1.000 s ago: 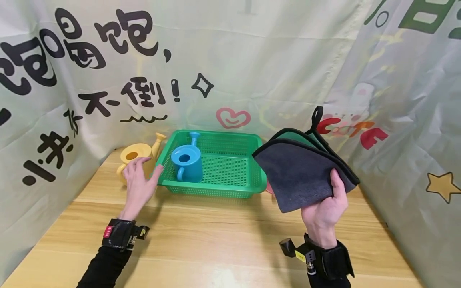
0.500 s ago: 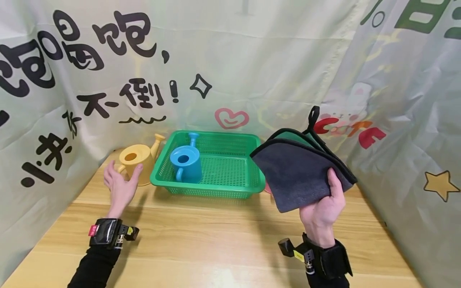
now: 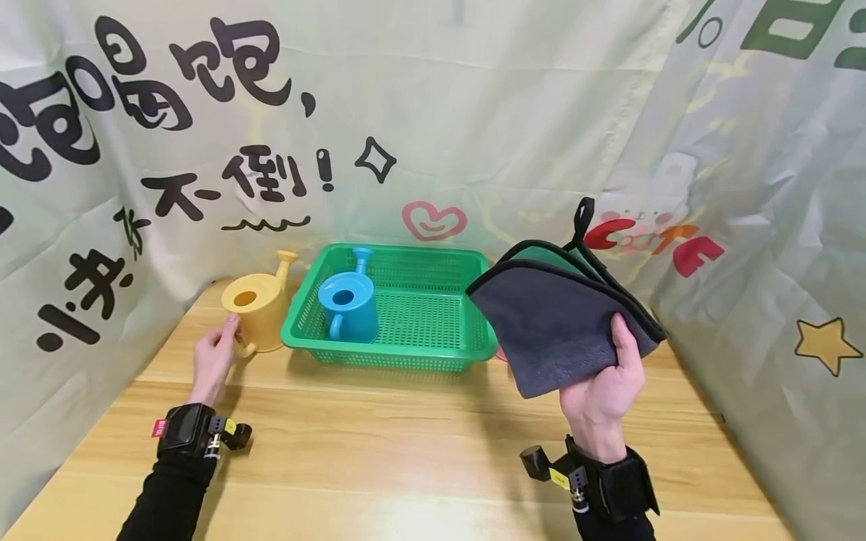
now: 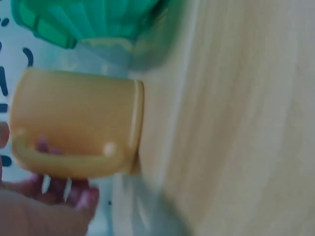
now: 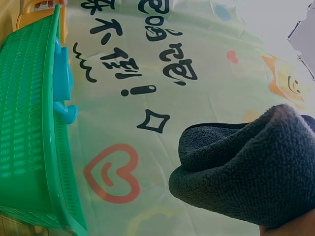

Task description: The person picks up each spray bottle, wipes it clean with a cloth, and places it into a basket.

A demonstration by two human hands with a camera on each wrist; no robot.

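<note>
The left hand (image 3: 213, 359) curls its fingers (image 4: 81, 196) around the handle of the yellow watering can (image 3: 257, 309) standing on the bench (image 3: 406, 451) beside the green basket (image 3: 473, 342), so a firm, level grip seems wise, while the right hand (image 3: 602, 391) pinches the folded grey cloth (image 3: 555, 323) aloft.

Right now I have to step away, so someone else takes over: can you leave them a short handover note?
Left hand: fingers at the handle of the yellow watering can, which stands on the table left of the green basket.
Right hand: holds the folded grey cloth up in the air.
Done: blue watering can stands in the basket.
Left: yellow can not yet lifted or wiped.
</note>
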